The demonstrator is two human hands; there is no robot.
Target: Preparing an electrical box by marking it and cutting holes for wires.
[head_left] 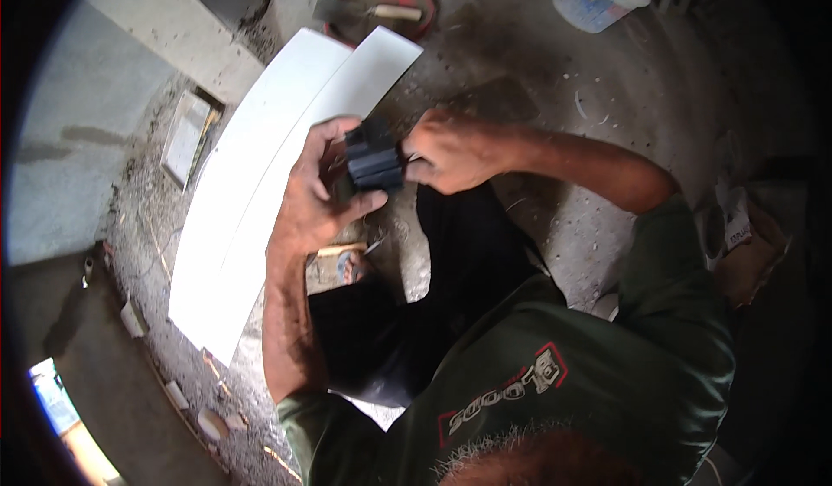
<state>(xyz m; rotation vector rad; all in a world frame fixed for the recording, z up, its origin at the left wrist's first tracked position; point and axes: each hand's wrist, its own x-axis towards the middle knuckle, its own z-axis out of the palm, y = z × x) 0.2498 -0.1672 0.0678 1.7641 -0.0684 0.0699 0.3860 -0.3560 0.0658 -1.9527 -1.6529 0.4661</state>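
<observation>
My left hand (316,195) is wrapped around a dark blue-black block with ribbed sides (374,158), thumb below and fingers above. It is held up over my lap, and its exact kind does not show clearly. At the block's right end, my right hand (451,152) has its fingers curled and pinched together. Whatever those fingertips grip is hidden by the hand. Behind my left hand lie two long white panels (247,182), one partly over the other.
A reddish round tub (425,26) with a wooden-handled trowel (394,11) stands beyond the panels. A white bucket (589,11) is at the far right. Concrete walls (95,139) bound the left side, with a small framed piece (186,139) beside them. Debris lies along the wall.
</observation>
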